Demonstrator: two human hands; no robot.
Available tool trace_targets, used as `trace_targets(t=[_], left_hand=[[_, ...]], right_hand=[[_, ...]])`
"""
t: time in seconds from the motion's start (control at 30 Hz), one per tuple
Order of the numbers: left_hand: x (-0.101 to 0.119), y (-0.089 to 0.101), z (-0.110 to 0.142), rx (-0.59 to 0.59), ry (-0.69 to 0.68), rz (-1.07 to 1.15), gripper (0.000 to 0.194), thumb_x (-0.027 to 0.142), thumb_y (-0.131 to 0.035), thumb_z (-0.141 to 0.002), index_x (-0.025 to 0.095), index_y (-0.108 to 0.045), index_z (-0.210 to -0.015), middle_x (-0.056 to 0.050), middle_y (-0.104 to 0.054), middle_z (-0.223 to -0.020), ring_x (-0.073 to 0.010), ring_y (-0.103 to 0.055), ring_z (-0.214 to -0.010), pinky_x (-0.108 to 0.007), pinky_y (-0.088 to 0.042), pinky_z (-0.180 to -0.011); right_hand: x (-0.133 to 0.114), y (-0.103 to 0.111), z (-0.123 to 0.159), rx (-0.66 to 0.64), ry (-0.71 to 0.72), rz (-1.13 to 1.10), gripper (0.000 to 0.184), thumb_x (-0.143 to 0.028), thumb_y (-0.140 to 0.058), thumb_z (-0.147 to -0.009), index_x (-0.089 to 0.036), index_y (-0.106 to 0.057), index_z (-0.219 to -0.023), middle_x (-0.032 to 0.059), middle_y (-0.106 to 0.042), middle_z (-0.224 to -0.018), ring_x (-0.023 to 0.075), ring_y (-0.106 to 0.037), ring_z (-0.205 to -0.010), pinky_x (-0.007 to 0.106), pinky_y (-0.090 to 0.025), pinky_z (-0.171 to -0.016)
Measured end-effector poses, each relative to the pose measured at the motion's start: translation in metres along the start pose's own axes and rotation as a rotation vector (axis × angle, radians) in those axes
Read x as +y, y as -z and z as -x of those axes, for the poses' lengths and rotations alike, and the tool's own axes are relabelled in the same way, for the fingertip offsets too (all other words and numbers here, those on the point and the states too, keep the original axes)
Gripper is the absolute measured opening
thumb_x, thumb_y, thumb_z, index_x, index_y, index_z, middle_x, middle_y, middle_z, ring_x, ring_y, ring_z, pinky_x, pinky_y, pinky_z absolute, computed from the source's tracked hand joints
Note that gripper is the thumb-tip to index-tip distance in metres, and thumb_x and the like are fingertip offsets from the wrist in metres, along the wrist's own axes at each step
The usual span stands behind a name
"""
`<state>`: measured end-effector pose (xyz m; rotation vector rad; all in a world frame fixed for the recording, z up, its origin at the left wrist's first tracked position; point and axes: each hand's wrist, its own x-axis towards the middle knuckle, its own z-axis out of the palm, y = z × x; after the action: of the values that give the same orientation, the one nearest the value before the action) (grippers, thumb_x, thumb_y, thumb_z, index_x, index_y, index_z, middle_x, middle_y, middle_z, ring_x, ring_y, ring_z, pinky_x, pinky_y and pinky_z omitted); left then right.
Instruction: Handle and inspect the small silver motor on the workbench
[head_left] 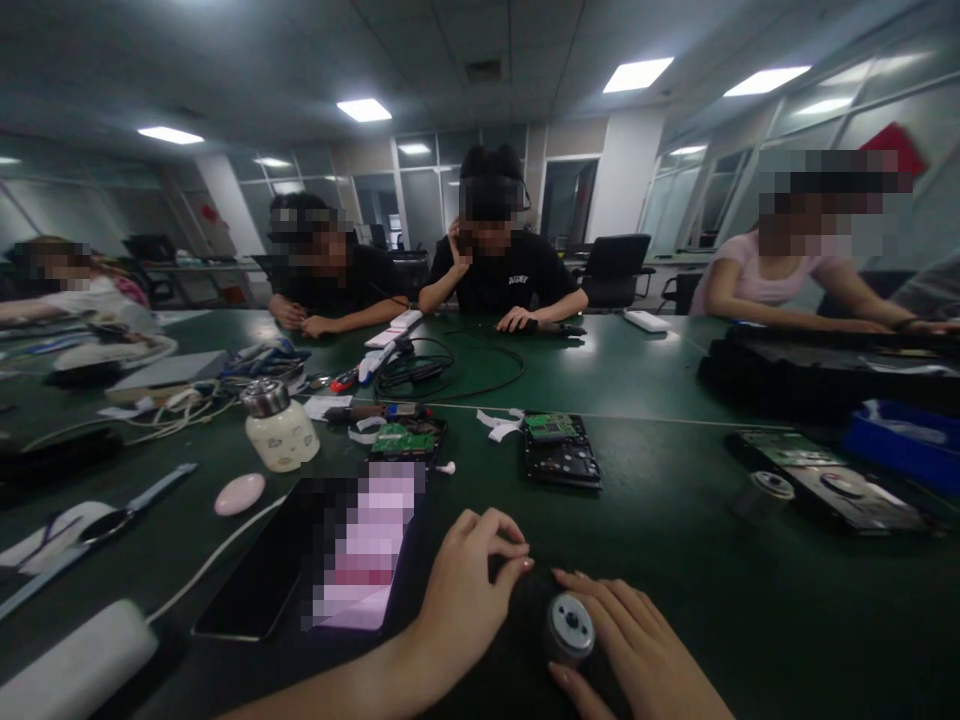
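Observation:
My left hand [469, 585] is curled with fingertips pinched on the dark edge of a black object on the green table [675, 500], near the front edge. My right hand [637, 640] rests beside it, fingers around a small round silver metal part [570, 628] that sits on the same dark object. A phone [352, 550] with a lit pinkish screen lies flat just left of my left hand.
An opened hard drive [561, 450] and a green circuit board [405, 440] lie further out. A cream jar with a metal lid [279, 425], a pink oval [240, 494], cables and tools sit to the left. Another drive [832, 480] lies to the right. Several people sit around the table.

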<state>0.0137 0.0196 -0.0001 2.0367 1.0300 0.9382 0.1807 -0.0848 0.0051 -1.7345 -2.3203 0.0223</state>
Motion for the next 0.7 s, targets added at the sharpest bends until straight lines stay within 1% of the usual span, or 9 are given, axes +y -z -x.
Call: trace_targets(t=[0.1, 0.2, 0.3, 0.37, 0.47, 0.53, 0.57, 0.63, 0.7], left_hand=[[-0.007, -0.002, 0.000, -0.003, 0.008, 0.000, 0.015, 0.009, -0.065, -0.078, 0.023, -0.061, -0.079, 0.001, -0.063, -0.083, -0.0185, -0.064, -0.080, -0.032, -0.050, -0.076], [-0.006, -0.002, 0.000, 0.012, 0.000, 0.011, 0.016, 0.007, -0.065, -0.077, 0.022, -0.059, -0.077, 0.002, -0.061, -0.081, -0.0170, -0.064, -0.076, -0.030, -0.050, -0.074], [-0.005, -0.003, 0.000, 0.019, -0.032, 0.040, 0.017, 0.005, -0.066, -0.076, 0.021, -0.059, -0.079, 0.002, -0.061, -0.080, -0.0157, -0.064, -0.073, -0.029, -0.050, -0.071], [-0.005, -0.003, -0.001, 0.017, -0.064, 0.064, 0.015, 0.006, -0.066, -0.077, 0.019, -0.060, -0.080, 0.002, -0.062, -0.078, -0.0149, -0.063, -0.071, -0.029, -0.051, -0.070], [-0.003, -0.001, 0.001, 0.032, -0.102, 0.106, 0.006, 0.017, -0.066, -0.084, 0.014, -0.061, -0.082, 0.001, -0.064, -0.079, -0.0146, -0.063, -0.072, -0.032, -0.052, -0.070], [0.002, 0.001, 0.007, 0.077, -0.103, 0.147, 0.011, 0.023, -0.063, -0.088, 0.013, -0.061, -0.083, 0.001, -0.065, -0.078, -0.0142, -0.064, -0.070, -0.032, -0.053, -0.068], [0.006, 0.001, 0.012, 0.106, -0.100, 0.172, 0.011, 0.023, -0.063, -0.088, 0.013, -0.061, -0.083, 0.001, -0.065, -0.076, -0.0141, -0.065, -0.068, -0.031, -0.054, -0.066], [0.015, 0.000, 0.027, 0.154, -0.101, 0.229, 0.010, 0.018, -0.063, -0.086, 0.015, -0.057, -0.079, 0.001, -0.067, -0.073, -0.0142, -0.066, -0.065, -0.029, -0.054, -0.063], [0.024, -0.003, 0.044, 0.178, -0.118, 0.281, 0.015, 0.013, -0.062, -0.083, 0.018, -0.052, -0.074, 0.000, -0.071, -0.074, -0.0158, -0.069, -0.069, -0.027, -0.055, -0.065]], right_hand=[[-0.002, 0.003, 0.000, -0.001, -0.025, -0.062, 0.046, -0.049, -0.050, -0.090, -0.019, -0.060, -0.124, 0.0114, -0.061, -0.126, 0.0343, -0.059, -0.111, 0.056, -0.050, -0.090], [-0.006, 0.004, -0.001, 0.012, -0.075, -0.104, 0.051, -0.055, -0.050, -0.089, -0.020, -0.058, -0.125, 0.0117, -0.060, -0.126, 0.0344, -0.057, -0.113, 0.059, -0.044, -0.095], [-0.009, 0.003, -0.002, 0.056, -0.105, -0.119, 0.046, -0.050, -0.050, -0.090, -0.018, -0.058, -0.124, 0.0120, -0.061, -0.125, 0.0323, -0.056, -0.113, 0.057, -0.039, -0.100], [-0.009, 0.002, -0.001, 0.104, -0.097, -0.120, 0.044, -0.045, -0.051, -0.091, -0.016, -0.057, -0.124, 0.0127, -0.061, -0.123, 0.0310, -0.057, -0.112, 0.054, -0.038, -0.101], [-0.010, 0.002, 0.002, 0.152, -0.091, -0.120, 0.040, -0.043, -0.053, -0.090, -0.016, -0.059, -0.119, 0.0114, -0.065, -0.115, 0.0284, -0.059, -0.107, 0.048, -0.040, -0.099], [-0.012, 0.003, 0.005, 0.179, -0.105, -0.097, 0.035, -0.042, -0.054, -0.090, -0.016, -0.062, -0.112, 0.0109, -0.067, -0.107, 0.0272, -0.062, -0.100, 0.044, -0.044, -0.094], [-0.013, 0.003, 0.006, 0.194, -0.112, -0.084, 0.034, -0.041, -0.054, -0.089, -0.015, -0.063, -0.110, 0.0111, -0.068, -0.105, 0.0267, -0.063, -0.097, 0.043, -0.045, -0.092], [-0.016, 0.002, 0.009, 0.217, -0.126, -0.062, 0.035, -0.039, -0.055, -0.089, -0.013, -0.062, -0.111, 0.0124, -0.068, -0.105, 0.0269, -0.063, -0.097, 0.042, -0.045, -0.092], [-0.022, -0.002, 0.012, 0.240, -0.148, -0.042, 0.037, -0.037, -0.054, -0.089, -0.010, -0.060, -0.114, 0.0153, -0.067, -0.108, 0.0285, -0.063, -0.099, 0.043, -0.045, -0.092]])
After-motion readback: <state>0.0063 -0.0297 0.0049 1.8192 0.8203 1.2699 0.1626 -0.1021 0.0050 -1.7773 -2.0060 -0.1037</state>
